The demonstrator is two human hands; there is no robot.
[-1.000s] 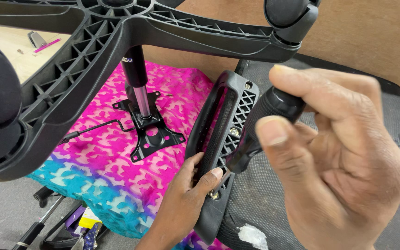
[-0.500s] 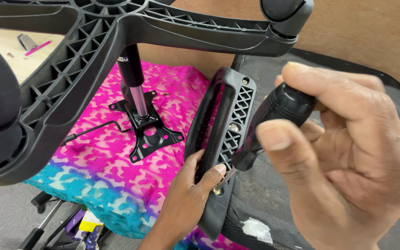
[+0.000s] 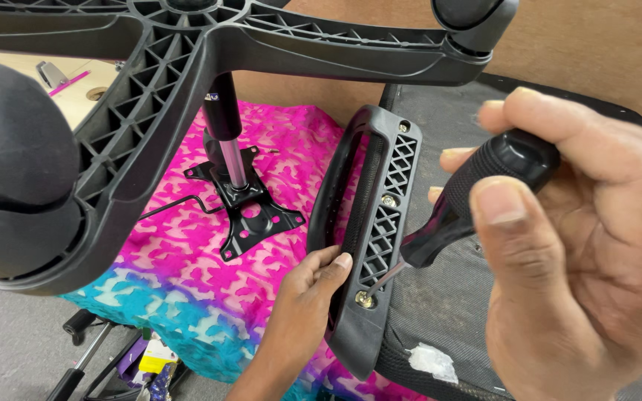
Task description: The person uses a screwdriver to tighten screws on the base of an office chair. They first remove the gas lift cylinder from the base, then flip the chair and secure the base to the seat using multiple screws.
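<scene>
Right hand (image 3: 588, 275) drives one screwdriver (image 3: 477, 197); left hand (image 3: 310, 286) steadies one armrest (image 3: 369, 223).

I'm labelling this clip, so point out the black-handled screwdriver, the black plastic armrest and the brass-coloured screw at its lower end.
black-handled screwdriver (image 3: 510, 160), head view, on the ribbed grip.
black plastic armrest (image 3: 385, 194), head view, on the latticed mounting face.
brass-coloured screw (image 3: 365, 298), head view, on its head at the driver tip.

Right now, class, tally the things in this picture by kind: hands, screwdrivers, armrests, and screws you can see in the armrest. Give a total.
Hands: 2, the left hand and the right hand
Screwdrivers: 1, the screwdriver
Armrests: 1, the black armrest
Screws seen in the armrest: 3, the lowest screw at the screwdriver's tip
Total: 7
</scene>
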